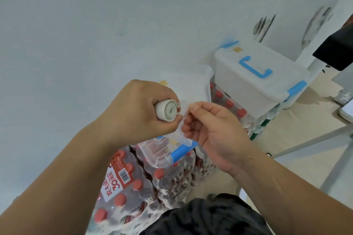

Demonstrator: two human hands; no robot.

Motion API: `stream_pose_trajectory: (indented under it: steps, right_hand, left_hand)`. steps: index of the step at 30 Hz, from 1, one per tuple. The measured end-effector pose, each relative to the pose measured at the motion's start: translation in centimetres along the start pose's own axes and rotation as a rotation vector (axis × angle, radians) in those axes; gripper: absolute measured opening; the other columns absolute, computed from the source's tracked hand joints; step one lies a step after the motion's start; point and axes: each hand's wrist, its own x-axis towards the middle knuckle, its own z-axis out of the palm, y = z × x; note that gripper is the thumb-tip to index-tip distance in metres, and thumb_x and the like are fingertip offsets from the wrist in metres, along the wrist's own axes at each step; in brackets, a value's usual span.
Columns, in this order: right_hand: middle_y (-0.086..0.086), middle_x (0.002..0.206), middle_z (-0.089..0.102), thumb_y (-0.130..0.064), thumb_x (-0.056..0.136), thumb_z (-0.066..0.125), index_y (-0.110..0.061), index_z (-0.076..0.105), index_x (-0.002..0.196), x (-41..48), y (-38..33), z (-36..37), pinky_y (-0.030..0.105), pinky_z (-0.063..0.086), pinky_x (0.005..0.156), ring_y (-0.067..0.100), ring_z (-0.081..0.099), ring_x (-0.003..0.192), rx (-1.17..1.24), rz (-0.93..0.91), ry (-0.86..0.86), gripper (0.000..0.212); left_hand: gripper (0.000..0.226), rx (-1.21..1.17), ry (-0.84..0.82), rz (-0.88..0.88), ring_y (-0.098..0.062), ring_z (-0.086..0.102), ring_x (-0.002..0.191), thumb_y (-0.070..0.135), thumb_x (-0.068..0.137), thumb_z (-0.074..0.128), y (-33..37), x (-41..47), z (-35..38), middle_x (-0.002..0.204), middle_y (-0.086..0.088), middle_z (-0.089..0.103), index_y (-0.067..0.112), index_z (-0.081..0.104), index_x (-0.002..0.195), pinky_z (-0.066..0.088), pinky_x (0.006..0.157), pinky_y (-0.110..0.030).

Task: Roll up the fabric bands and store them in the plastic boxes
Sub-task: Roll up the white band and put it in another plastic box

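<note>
My left hand [139,108] grips a rolled-up white fabric band [167,110], its spiral end facing me. Right beside the roll, my right hand [208,126] pinches a thin clear strip or film [183,120] between thumb and forefinger. Behind the hands stands an open clear plastic box [193,82]. Its clear lid [158,152] with a blue latch lies below the hands on shrink-wrapped bottle packs. A closed white plastic box [256,76] with a blue handle sits further right on other packs.
Shrink-wrapped packs of red-capped bottles [133,185] are stacked against the white wall on the left. A table leg and frame [313,139] cross the beige floor at right, and a dark object [336,49] juts in at upper right. My dark shorts [210,217] fill the bottom.
</note>
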Motion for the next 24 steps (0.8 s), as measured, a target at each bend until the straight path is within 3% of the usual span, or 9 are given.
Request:
stream_pose_trajectory:
  steps: [6, 9, 15, 19, 24]
  right_hand:
    - [0.014, 0.080, 0.067, -0.004, 0.092, 0.067, -0.004, 0.068, 0.082, -0.7, 1.0, -0.6, 0.026, 0.057, 0.065, 0.018, 0.068, 0.071, -0.014, 0.079, -0.076, 0.010]
    - [0.024, 0.088, 0.065, -0.008, 0.096, 0.065, 0.008, 0.063, 0.091, -0.7, 1.4, -1.7, 0.030, 0.060, 0.067, 0.025, 0.070, 0.079, -0.059, 0.123, -0.059, 0.018]
    - [0.014, 0.073, 0.066, -0.005, 0.097, 0.061, -0.003, 0.063, 0.082, -0.5, 1.5, -2.7, 0.027, 0.061, 0.063, 0.019, 0.072, 0.067, 0.033, 0.164, -0.087, 0.015]
    - [0.010, 0.068, 0.065, -0.002, 0.094, 0.062, -0.002, 0.062, 0.083, -0.3, 1.6, -3.0, 0.025, 0.060, 0.062, 0.018, 0.071, 0.063, 0.095, 0.147, -0.098, 0.011]
    - [0.011, 0.070, 0.066, -0.001, 0.089, 0.064, -0.002, 0.064, 0.085, -0.4, 2.2, -3.1, 0.025, 0.060, 0.065, 0.018, 0.070, 0.064, 0.146, 0.142, -0.118, 0.004]
  left_hand:
    - [0.010, -0.002, -0.081, -0.049, -0.014, 0.064, 0.060, 0.020, 0.071, 0.078, 0.6, -1.0, 0.9, 0.068, 0.004, 0.068, 0.016, 0.072, 0.078, 0.050, 0.053, -0.036]
    - [0.011, 0.002, -0.085, -0.089, -0.014, 0.064, 0.061, 0.022, 0.072, 0.079, 1.2, -1.9, 2.0, 0.068, 0.004, 0.068, 0.016, 0.073, 0.079, 0.050, 0.054, -0.033]
    - [0.021, 0.135, -0.004, -0.098, -0.019, 0.064, 0.060, 0.025, 0.070, 0.084, 2.1, -2.7, 3.2, 0.068, 0.000, 0.068, 0.010, 0.073, 0.079, 0.052, 0.053, -0.037]
    - [0.023, 0.110, -0.003, -0.155, -0.018, 0.062, 0.061, 0.029, 0.076, 0.082, 2.3, -3.0, 3.2, 0.068, 0.000, 0.066, 0.009, 0.071, 0.077, 0.048, 0.057, -0.030]
    - [0.014, 0.105, -0.036, -0.182, -0.009, 0.066, 0.068, 0.010, 0.071, 0.083, 1.9, -3.3, 2.5, 0.076, 0.004, 0.072, 0.014, 0.076, 0.083, 0.054, 0.059, -0.029]
